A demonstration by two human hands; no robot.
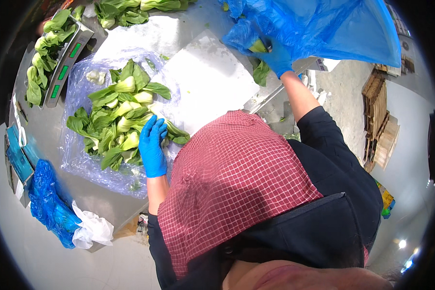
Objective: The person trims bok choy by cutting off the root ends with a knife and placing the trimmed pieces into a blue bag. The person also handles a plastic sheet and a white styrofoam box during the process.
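Observation:
My left hand [153, 146], in a blue glove, rests against the right edge of a pile of bok choy [119, 116]; whether its fingers grip a stalk I cannot tell. The pile lies on a crumpled clear plastic bag [83, 166]. My right hand [275, 58], gloved in blue too, is at the mouth of a large blue plastic bag [322, 29], by a bit of green leaf and a small metallic thing; its fingers are partly hidden. A loose bok choy leaf [261, 73] lies just below it. Between my hands is a white cutting board [210, 79].
A weighing scale [68, 67] with green displays bears more bok choy [40, 69] at the left. Further heads [125, 11] lie at the back. A blue plastic bag [49, 195] and white crumpled plastic [92, 226] are at the lower left. Wooden pallets [375, 108] are stacked at the right.

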